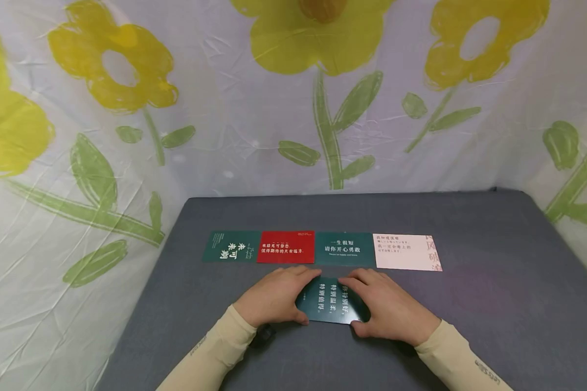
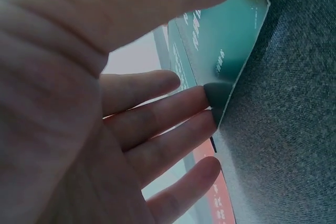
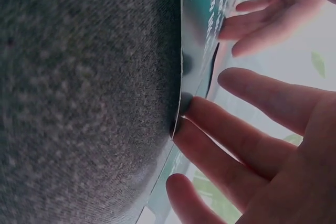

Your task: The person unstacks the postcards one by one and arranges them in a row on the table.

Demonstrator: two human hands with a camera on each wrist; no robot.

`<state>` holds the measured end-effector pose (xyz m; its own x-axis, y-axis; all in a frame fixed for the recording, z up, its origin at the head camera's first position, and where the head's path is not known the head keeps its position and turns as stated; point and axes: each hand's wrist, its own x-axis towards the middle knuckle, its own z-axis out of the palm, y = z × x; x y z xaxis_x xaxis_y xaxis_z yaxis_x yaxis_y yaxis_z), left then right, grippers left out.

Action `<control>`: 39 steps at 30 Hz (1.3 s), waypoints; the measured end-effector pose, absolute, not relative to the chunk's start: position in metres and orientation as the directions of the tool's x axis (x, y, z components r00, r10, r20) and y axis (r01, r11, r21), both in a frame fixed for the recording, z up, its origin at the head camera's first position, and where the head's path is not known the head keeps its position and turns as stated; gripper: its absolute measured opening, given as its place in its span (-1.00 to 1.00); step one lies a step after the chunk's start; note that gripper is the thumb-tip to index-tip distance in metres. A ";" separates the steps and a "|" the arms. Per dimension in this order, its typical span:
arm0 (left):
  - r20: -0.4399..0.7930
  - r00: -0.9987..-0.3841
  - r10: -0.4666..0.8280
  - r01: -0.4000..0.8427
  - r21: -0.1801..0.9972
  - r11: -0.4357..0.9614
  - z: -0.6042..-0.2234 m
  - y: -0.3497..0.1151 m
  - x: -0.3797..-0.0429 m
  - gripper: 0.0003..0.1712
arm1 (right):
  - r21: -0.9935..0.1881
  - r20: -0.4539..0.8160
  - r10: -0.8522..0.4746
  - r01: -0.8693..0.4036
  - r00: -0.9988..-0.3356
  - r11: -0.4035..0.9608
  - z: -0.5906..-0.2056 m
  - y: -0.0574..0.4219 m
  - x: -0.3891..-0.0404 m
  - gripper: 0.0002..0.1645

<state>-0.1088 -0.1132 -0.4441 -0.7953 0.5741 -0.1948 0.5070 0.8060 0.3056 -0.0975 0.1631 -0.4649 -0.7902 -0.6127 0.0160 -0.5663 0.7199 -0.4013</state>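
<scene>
A dark green postcard (image 1: 329, 304) with white vertical lettering lies near the middle of the table, between my two hands. My left hand (image 1: 277, 295) holds its left side, thumb at the near corner and fingers toward the far corner. The right hand (image 1: 390, 308) holds the opposite side in the same way. In the left wrist view, two fingertips touch the edge of the green postcard (image 2: 239, 35). Fingertips also meet the edge of the green postcard (image 3: 197, 40) in the right wrist view; that thumb's tip is out of view there.
Beyond the hands runs a row of postcards: a green one (image 1: 232, 247) at left, a red one (image 1: 286, 255), another green one (image 1: 344, 258), and a pale pink one (image 1: 401, 260). They lie on a grey cloth-covered table (image 1: 474, 233). A flower-printed curtain (image 1: 254, 119) surrounds it.
</scene>
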 end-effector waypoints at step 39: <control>-0.071 -0.678 0.732 0.717 0.157 0.679 -0.443 0.104 -0.213 0.11 | -0.356 -0.145 -0.396 -0.325 -0.907 0.876 -0.432 0.357 -0.159 0.20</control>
<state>-0.2131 0.1037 -0.4429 -0.6779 0.7318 -0.0706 0.7168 0.6792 0.1574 -0.1590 0.3572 -0.4324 -0.9069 -0.3956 -0.1451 -0.3253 0.8762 -0.3556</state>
